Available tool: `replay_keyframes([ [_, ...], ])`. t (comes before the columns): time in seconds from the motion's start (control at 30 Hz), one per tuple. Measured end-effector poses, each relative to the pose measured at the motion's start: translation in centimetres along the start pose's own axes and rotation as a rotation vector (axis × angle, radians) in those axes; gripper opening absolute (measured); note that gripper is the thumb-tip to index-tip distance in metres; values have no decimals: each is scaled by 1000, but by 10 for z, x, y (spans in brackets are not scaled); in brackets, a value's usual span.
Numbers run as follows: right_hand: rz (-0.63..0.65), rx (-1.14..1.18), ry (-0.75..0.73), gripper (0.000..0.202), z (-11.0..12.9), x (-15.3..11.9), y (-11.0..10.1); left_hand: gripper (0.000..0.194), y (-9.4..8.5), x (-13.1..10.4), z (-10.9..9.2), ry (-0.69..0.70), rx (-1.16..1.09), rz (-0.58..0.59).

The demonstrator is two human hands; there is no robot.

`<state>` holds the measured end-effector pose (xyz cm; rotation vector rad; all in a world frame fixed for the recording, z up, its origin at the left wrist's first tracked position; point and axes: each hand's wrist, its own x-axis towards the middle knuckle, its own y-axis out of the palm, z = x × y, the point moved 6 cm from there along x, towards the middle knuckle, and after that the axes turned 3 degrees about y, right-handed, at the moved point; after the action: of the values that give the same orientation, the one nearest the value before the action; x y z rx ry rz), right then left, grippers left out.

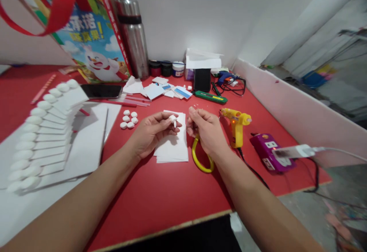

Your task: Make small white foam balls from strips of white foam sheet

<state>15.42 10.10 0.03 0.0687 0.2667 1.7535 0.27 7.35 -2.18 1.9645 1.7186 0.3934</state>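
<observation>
1-handed, pinching a small white piece (pixel 173 119) between left hand (pixel 153 129) fingertips, above white cards (pixel 172 150). Bending right hand (pixel 208 127) fingers nearby, over a yellow loop (pixel 204 169), too hidden to tell if grasping anything. Having 6 rounded white pieces (pixel 130 125) lying near left hand.

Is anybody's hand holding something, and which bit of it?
The left hand pinches a small white piece, seemingly by its rounded top, with its thin stem pointing down. Whether the right hand holds anything cannot be told.
</observation>
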Motion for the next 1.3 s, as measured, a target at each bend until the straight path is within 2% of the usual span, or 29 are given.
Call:
replay_keyframes([
  [0.17, 178, 162, 225, 36, -12, -1, 13, 8, 9, -3, -1, -93, -93, 106],
  [0.5, 228, 163, 270, 41, -13, -3, 16, 7, 11, -3, 0, -139, -107, 144],
  [0.87, 206, 73, 187, 42, -13, -1, 12, 8, 6, -5, 5, -190, -101, 75],
  [1.07, 216, 95, 230, 39, -13, -2, 12, 7, 7, -5, 6, -241, -152, 65],
  [1.13, 207, 100, 229, 37, -12, -2, 11, 6, 7, -5, 5, -246, -194, 29],
  [1.23, 132, 38, 124, 35, -4, 1, 3, 9, 3, -5, 4, -256, -249, -47],
  [1.3, 45, -81, 17, 33, 7, 0, -6, 11, 1, -5, 3, -256, -268, -71],
])
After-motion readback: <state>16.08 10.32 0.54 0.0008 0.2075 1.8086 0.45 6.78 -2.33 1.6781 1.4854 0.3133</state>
